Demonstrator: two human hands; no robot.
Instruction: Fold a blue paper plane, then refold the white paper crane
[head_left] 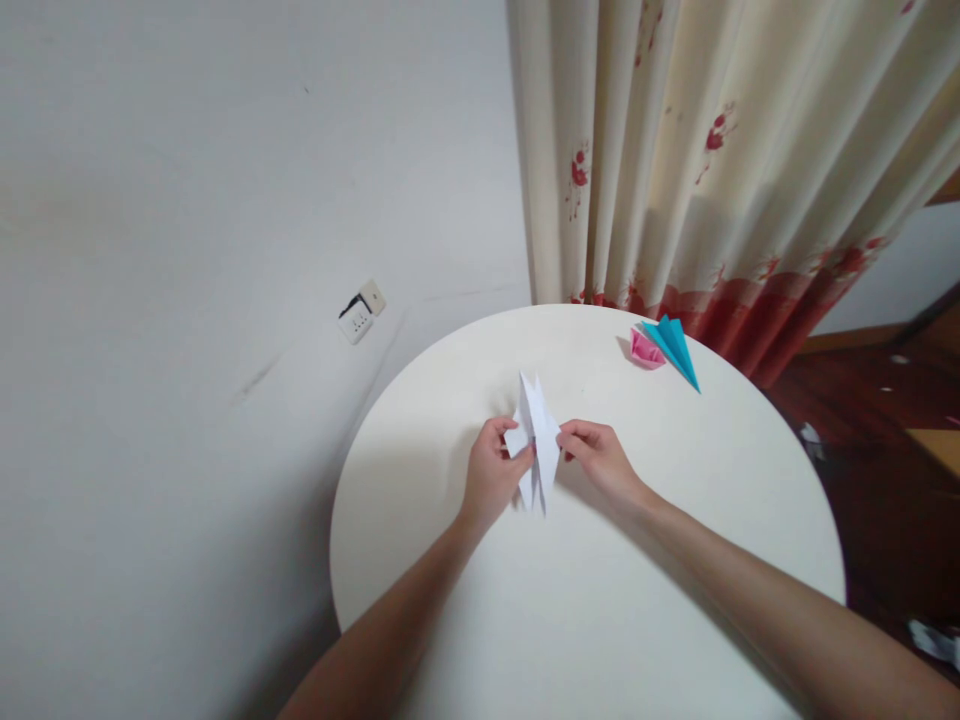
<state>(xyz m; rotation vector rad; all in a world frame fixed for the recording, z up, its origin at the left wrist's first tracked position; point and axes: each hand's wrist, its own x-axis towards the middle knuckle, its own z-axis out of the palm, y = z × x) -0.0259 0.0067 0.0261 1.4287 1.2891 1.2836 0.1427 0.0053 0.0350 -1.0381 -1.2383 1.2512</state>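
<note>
A folded white paper (546,440) with pointed ends at top and bottom is held between my two hands over the middle of the table. My left hand (492,468) grips its left side, the thumb pressed on the front near the centre fold and the fingers on the left flap. On the opposite side, my right hand (597,454) pinches the right edge between thumb and fingertips. Several layers of the paper stand apart at the tips. Part of its left side is hidden by my left hand.
Near the far right edge of the round white table (420,590) lie a pink folded paper (645,350) and a blue paper plane (675,350), close together. A wall socket (355,322) is on the left. A patterned curtain (675,180) hangs behind the table.
</note>
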